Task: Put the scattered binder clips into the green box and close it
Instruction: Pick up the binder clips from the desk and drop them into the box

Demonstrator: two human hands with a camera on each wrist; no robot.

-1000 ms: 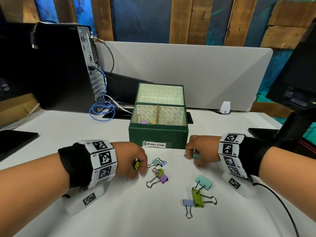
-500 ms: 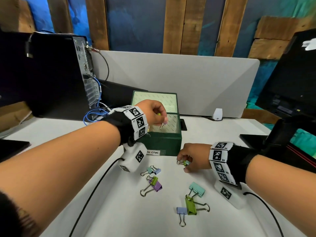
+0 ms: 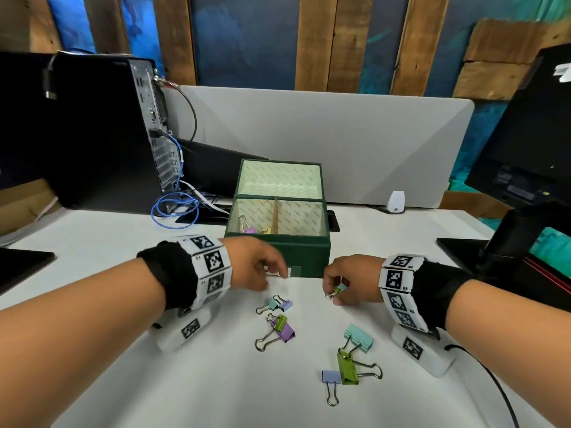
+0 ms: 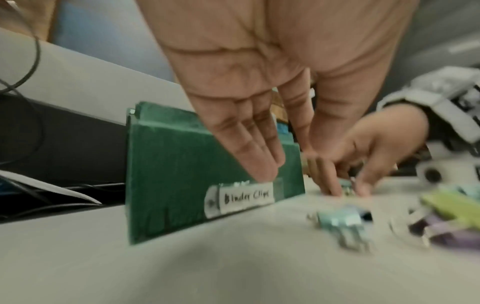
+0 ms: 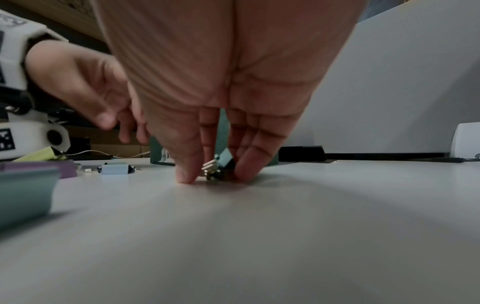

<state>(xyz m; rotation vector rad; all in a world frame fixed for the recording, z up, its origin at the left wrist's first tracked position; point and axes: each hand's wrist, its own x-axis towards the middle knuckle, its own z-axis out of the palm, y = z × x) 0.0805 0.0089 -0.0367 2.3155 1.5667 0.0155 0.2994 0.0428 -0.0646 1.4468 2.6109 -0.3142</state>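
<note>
The green box stands open in the middle of the table, its lid tipped back. A few binder clips lie in its left compartment. My left hand hovers low in front of the box by the "Binder Clips" label, its fingers straight and empty. My right hand pinches a small teal binder clip against the tabletop just right of the box front. Loose on the table are a small teal and lilac pair, a green and purple pair, and a group of three.
A black computer tower with blue cables stands at the back left. A grey divider panel runs behind the box. On the right is a monitor, and a dark tablet lies at the left edge.
My left hand carried a clip up over the box, let it go there, and has come back down in front of the box empty. My right hand stayed at the table, pinching its small clip.
</note>
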